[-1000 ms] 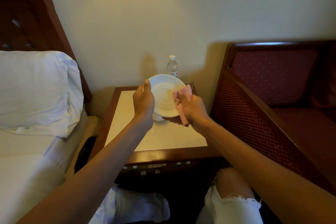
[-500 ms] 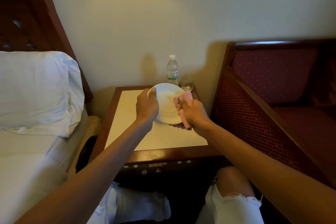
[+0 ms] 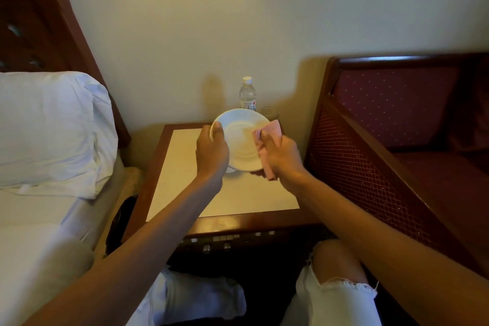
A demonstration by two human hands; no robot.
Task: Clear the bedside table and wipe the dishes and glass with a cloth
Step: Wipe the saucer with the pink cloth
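From my head view, my left hand [image 3: 211, 152] pinched the near-left rim of the white saucer [image 3: 239, 140], thumb over the lip and fingers hidden behind it, tipping the dish up toward me above the bedside table [image 3: 185, 193]. I judge I held it tilted that way so its face was open to the cloth. My right hand [image 3: 281, 157] was closed around the pink cloth [image 3: 267, 140], pressing it against the saucer's right side, with the loose end hanging below my palm.

Just beyond my hands, at the back of the table, stood a water bottle [image 3: 248, 95] and, beside it to the right, a clear glass [image 3: 270, 113], partly hidden by the saucer's rim. Both sat close behind the dish, so I judged a wide sweep could knock them. A small white thing showed below the saucer; I could not tell what it was. The pillow [image 3: 50, 130] lay well off my left hand, the red chair [image 3: 383, 140] close by my right.
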